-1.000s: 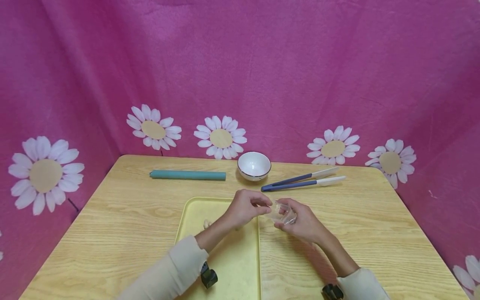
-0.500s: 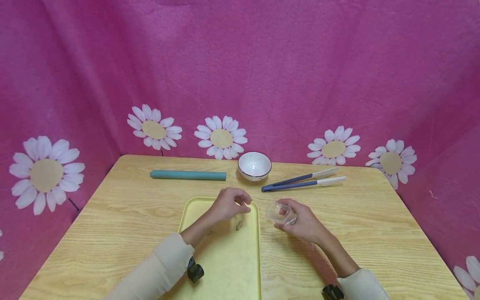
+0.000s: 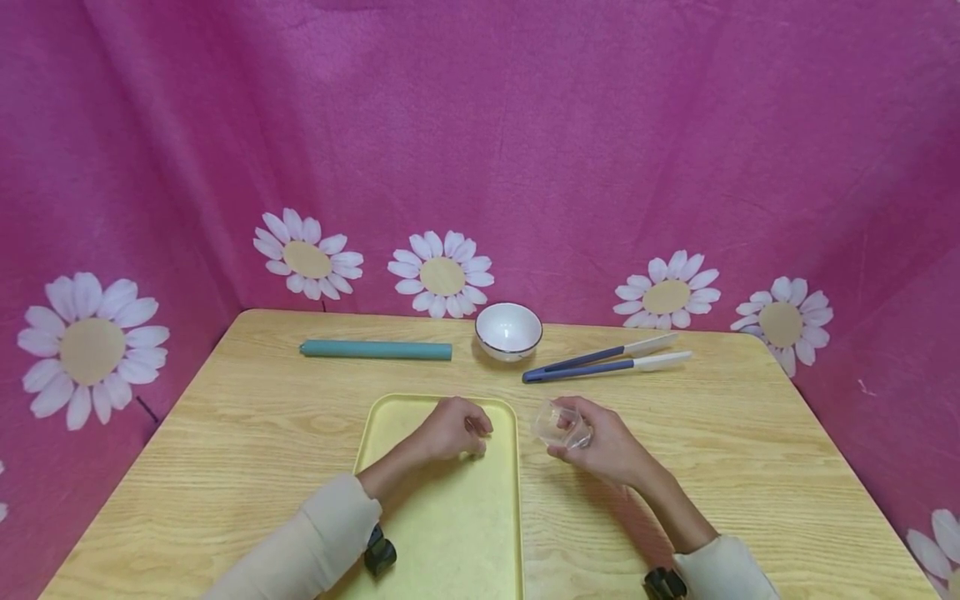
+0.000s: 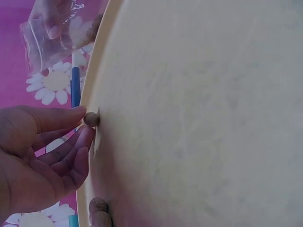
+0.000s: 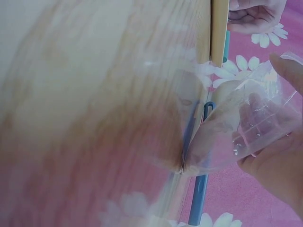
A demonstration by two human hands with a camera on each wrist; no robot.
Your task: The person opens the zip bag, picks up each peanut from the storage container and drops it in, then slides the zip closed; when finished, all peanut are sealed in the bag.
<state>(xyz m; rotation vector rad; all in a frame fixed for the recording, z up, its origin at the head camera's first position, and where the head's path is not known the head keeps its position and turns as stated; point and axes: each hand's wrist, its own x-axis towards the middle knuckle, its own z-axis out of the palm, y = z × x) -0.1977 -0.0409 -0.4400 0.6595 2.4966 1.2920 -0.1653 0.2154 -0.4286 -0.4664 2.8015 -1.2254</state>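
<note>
My left hand [image 3: 452, 429] is low over the yellow tray [image 3: 465, 533]. In the left wrist view its thumb and fingertips pinch a brown unshelled peanut [image 4: 91, 119] at the tray's surface; in the head view the fingers hide it. More peanuts [image 4: 100, 213] lie on the tray near this hand. Just beyond the tray's right edge, my right hand [image 3: 603, 442] holds a clear plastic zip bag [image 3: 553, 423] with its mouth turned toward the tray. Something brown shows in the bag's lower part in the left wrist view.
A white bowl with a dark rim [image 3: 508, 332] stands at the back of the wooden table [image 3: 750, 467]. Left of it lies a green rod [image 3: 375, 350]; to its right, blue-and-white tongs [image 3: 600, 364]. A pink flowered curtain [image 3: 525, 150] encloses the table's far sides.
My left hand has drawn back left from the bag's mouth and come down to a peanut on the tray, which its fingers now pinch. The right hand and the bag stay put.
</note>
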